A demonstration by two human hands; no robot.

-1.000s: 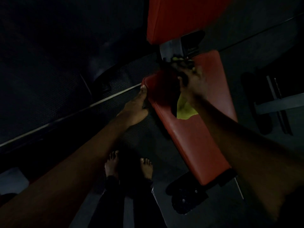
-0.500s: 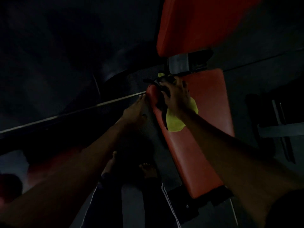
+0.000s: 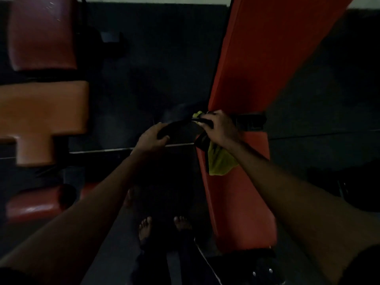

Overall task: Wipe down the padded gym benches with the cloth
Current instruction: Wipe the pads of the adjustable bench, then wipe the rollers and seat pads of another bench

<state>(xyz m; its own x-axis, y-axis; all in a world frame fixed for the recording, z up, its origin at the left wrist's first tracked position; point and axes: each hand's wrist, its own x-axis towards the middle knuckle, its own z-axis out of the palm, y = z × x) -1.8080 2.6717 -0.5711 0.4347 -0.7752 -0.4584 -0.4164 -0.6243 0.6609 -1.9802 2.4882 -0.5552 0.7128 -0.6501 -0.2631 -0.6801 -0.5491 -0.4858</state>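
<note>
A red padded gym bench stands on the right, its seat pad point(image 3: 246, 202) running toward me and its back pad point(image 3: 267, 48) rising behind. My right hand point(image 3: 221, 128) is at the gap between the two pads, on the left edge. It grips a yellow-green cloth point(image 3: 221, 161), which hangs down over the seat. A dark strap-like thing point(image 3: 178, 123) stretches from that hand to my left hand point(image 3: 151, 139), which is closed on its other end, left of the bench. The dim light hides what the strap is.
Other padded equipment stands at the left: an orange pad point(image 3: 41, 112), a dark red pad point(image 3: 41, 33) above it and a red roller point(image 3: 37, 204) below. My bare feet point(image 3: 162, 225) are on the dark floor beside the bench base point(image 3: 261, 270).
The view has lifted, showing more of the back pad and the equipment at the left. My left hand has left the seat's edge and now grips the dark strap. The cloth hangs lower from my right hand.
</note>
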